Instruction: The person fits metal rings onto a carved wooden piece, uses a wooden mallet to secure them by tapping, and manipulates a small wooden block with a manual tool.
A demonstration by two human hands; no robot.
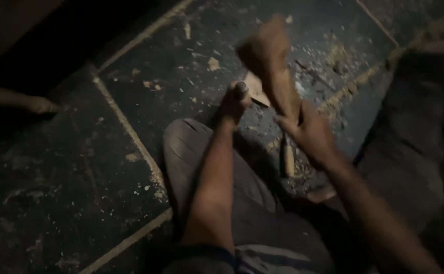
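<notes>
A thick brown wooden club (pixel 271 63), blurred in the picture, is held up in the middle of the scene by the right hand (pixel 309 133), whose fingers are wrapped tight round its thin lower end. It looks hard, stiff and quite heavy, so the thin end seems the best place to hold it. The left hand (pixel 236 104) is closed in a fist round a small tool whose top just shows. A pale flat piece of wood (pixel 256 91) is seen just right of that fist, on the dark stone floor (pixel 69 182) dotted with wood chips (pixel 212 63).
</notes>
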